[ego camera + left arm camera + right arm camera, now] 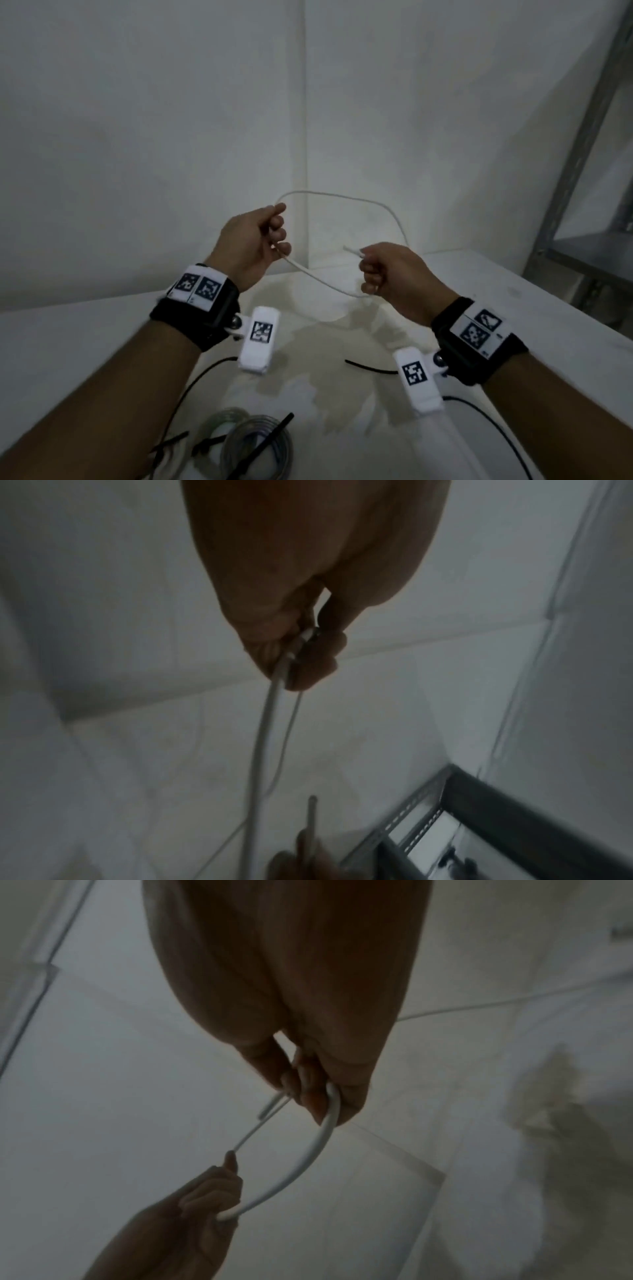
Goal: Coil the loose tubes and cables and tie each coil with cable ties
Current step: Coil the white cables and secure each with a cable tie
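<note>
**White cable held in a loop between both hands above the bench**

The white cable (pixel 342 198) hangs in the air over the bench (pixel 513 308), well clear of its surface. One stretch arcs up and away from the hands toward the wall, forming a wide loop; another stretch sags in a shallow curve between the two hands. A short free end sticks out toward the left from the right hand's grip.

The left hand (pixel 251 241) is raised with its fingers curled round the cable, thumb uppermost; the left wrist view shows the cable (pixel 270 710) running out from between the curled fingers (pixel 308 666), with a thinner-looking strand beside it. The right hand (pixel 394 274) is also closed on the cable, fingers folded in and pinching it near the free end. In the right wrist view the cable (pixel 308 1161) bends in a half circle from the right hand's fingertips (pixel 308 1088) down to the left hand (pixel 192 1215).

On the bench nearer the person lies a coil of clear tubing (pixel 257 442), with a black cable tie (pixel 263 445) lying across it and further black ties (pixel 171 442) just to its left. A thin black cable (pixel 363 366) lies on the bench below the right hand. A grey metal shelf frame (pixel 582 164) stands at the right, beside the white wall (pixel 137 120).
</note>
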A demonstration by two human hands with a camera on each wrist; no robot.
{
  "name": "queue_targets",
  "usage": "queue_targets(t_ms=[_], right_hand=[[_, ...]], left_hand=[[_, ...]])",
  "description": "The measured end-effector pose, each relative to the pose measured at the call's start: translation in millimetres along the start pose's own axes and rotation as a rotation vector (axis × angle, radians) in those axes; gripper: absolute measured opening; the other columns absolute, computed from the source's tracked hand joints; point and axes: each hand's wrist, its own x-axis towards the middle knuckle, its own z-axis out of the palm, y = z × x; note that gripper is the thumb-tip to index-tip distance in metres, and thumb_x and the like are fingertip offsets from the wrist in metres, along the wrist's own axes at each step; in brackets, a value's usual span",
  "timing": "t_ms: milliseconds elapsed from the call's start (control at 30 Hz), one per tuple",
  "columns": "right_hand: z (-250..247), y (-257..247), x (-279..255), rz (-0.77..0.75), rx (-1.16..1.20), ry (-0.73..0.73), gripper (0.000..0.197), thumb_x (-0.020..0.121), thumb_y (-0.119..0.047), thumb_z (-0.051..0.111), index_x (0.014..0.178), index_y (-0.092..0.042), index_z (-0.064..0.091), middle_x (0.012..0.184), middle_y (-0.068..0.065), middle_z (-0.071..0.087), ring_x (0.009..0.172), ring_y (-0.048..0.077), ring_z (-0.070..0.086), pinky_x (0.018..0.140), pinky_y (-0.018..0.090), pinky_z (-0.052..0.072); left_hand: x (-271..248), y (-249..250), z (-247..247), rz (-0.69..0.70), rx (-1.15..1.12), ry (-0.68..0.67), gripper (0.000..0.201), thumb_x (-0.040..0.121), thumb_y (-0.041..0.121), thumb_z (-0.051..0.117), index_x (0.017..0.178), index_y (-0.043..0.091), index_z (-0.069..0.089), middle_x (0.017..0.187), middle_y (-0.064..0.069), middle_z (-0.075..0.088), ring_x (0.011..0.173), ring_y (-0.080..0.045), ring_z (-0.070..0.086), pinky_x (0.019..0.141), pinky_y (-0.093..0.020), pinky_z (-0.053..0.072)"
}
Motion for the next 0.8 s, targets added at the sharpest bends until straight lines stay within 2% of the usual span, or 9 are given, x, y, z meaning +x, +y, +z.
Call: queue_targets(t_ms=[167, 233, 333, 400, 467, 533, 600, 733, 800], right_hand=[[64.5, -21.9, 21.8, -0.393, -0.638, -0.260, 0.009, 0.097, -0.011, 0.068, 0.099, -0.011, 0.076, 0.084, -0.008, 0.073, 0.080, 0.006, 0.067, 0.077, 0.021, 0.052], [94.8, -27.8, 26.7, -0.491, -0.663, -0.322, 0.008, 0.095, -0.010, 0.071, 0.099, -0.010, 0.077, 0.090, -0.002, 0.076, 0.085, 0.011, 0.070, 0.079, 0.025, 0.053], [132.7, -27.8, 28.4, -0.569, -0.594, -0.375, 0.012, 0.092, -0.010, 0.074, 0.095, -0.005, 0.064, 0.089, 0.009, 0.076, 0.084, 0.031, 0.071, 0.075, 0.044, 0.056], [151.5, -23.3, 29.5, -0.584, -0.537, -0.403, 0.024, 0.091, -0.011, 0.075, 0.100, -0.010, 0.053, 0.086, 0.007, 0.077, 0.079, 0.034, 0.069, 0.073, 0.048, 0.055], [166.0, -18.9, 31.4, -0.569, -0.535, -0.432, 0.031, 0.092, -0.013, 0.075, 0.113, -0.018, 0.053, 0.083, 0.002, 0.078, 0.077, 0.026, 0.068, 0.075, 0.042, 0.053], [176.0, -17.9, 34.7, -0.552, -0.632, -0.456, 0.033, 0.094, -0.017, 0.072, 0.125, -0.020, 0.060, 0.085, -0.003, 0.079, 0.085, 0.009, 0.072, 0.082, 0.025, 0.052], [183.7, -21.4, 38.9, -0.538, -0.805, -0.498, 0.018, 0.097, -0.023, 0.068, 0.115, -0.018, 0.070, 0.087, -0.007, 0.079, 0.087, 0.003, 0.071, 0.082, 0.023, 0.051], [194.6, -35.9, 47.4, -0.565, -1.022, -0.583, 0.015, 0.100, -0.026, 0.065, 0.102, -0.012, 0.072, 0.087, -0.005, 0.080, 0.079, 0.010, 0.072, 0.073, 0.026, 0.056], [190.9, -45.0, 53.9, -0.556, -0.924, -0.545, 0.016, 0.102, -0.023, 0.063, 0.102, -0.010, 0.070, 0.086, 0.001, 0.080, 0.074, 0.019, 0.074, 0.065, 0.027, 0.057]], left_hand=[[-39.7, 46.6, -26.8, 0.314, 0.645, -0.074, 0.025, 0.105, 0.016, 0.048, 0.109, 0.003, 0.068, 0.092, -0.009, 0.069, 0.066, -0.017, 0.061, 0.050, -0.029, 0.051], [-56.6, 64.3, -37.1, 0.345, 0.953, -0.135, 0.027, 0.105, 0.019, 0.049, 0.109, 0.005, 0.071, 0.097, -0.007, 0.073, 0.072, -0.016, 0.066, 0.053, -0.028, 0.054], [-75.6, 86.2, -55.4, 0.394, 1.323, -0.160, 0.024, 0.103, 0.022, 0.054, 0.093, 0.016, 0.074, 0.080, -0.002, 0.071, 0.067, -0.013, 0.066, 0.057, -0.024, 0.054], [-82.7, 98.3, -69.3, 0.391, 1.420, -0.126, 0.024, 0.101, 0.025, 0.055, 0.085, 0.018, 0.073, 0.073, 0.001, 0.067, 0.059, -0.010, 0.064, 0.055, -0.020, 0.051], [-86.5, 105.9, -82.6, 0.369, 1.492, -0.082, 0.026, 0.101, 0.031, 0.054, 0.086, 0.017, 0.071, 0.071, 0.003, 0.066, 0.054, -0.005, 0.060, 0.053, -0.020, 0.049], [-90.4, 109.0, -93.6, 0.318, 1.556, -0.084, 0.026, 0.103, 0.035, 0.050, 0.090, 0.021, 0.068, 0.075, 0.003, 0.065, 0.057, -0.007, 0.060, 0.058, -0.028, 0.051], [-94.4, 109.5, -102.4, 0.250, 1.656, -0.120, 0.025, 0.104, 0.038, 0.044, 0.094, 0.027, 0.064, 0.080, -0.001, 0.065, 0.068, -0.018, 0.062, 0.068, -0.041, 0.052], [-98.3, 110.8, -123.4, 0.057, 1.716, -0.180, 0.029, 0.104, 0.046, 0.036, 0.107, 0.034, 0.063, 0.097, 0.004, 0.065, 0.087, -0.014, 0.064, 0.084, -0.041, 0.053], [-96.5, 115.2, -141.3, 0.111, 1.624, -0.146, 0.032, 0.104, 0.046, 0.036, 0.100, 0.033, 0.065, 0.096, 0.008, 0.066, 0.093, -0.012, 0.063, 0.093, -0.040, 0.050]])
